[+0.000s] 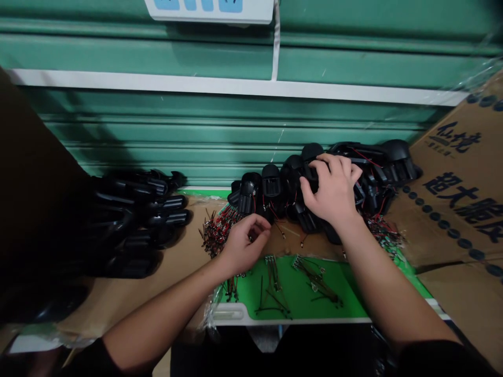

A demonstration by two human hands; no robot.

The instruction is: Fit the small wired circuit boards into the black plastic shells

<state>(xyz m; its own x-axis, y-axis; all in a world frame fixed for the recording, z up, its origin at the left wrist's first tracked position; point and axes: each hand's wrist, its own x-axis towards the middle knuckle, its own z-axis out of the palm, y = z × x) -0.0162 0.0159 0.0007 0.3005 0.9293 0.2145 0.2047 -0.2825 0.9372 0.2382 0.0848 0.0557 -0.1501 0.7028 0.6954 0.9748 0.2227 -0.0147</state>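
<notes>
A row of black plastic housings (271, 180) with thin red and black wires lies heaped along the back of the table. My right hand (334, 188) reaches over this heap, its thumb and fingers curved around a black plastic housing that it partly hides. Lower and to the left, my left hand (247, 241) is closed with curled fingers; whatever it may hold is hidden. Just beside it is a dense bundle of red and black wires (216, 230). Small groups of dark wires with little connectors (273, 283) lie in front, between my forearms.
More black housings (157, 217) are stacked at left on cardboard (188, 246). A printed carton (451, 193) borders the right side, and a green shutter wall (176, 136) the back. Above hangs a white box (212, 13) with a cable. The table top (251, 303) is green.
</notes>
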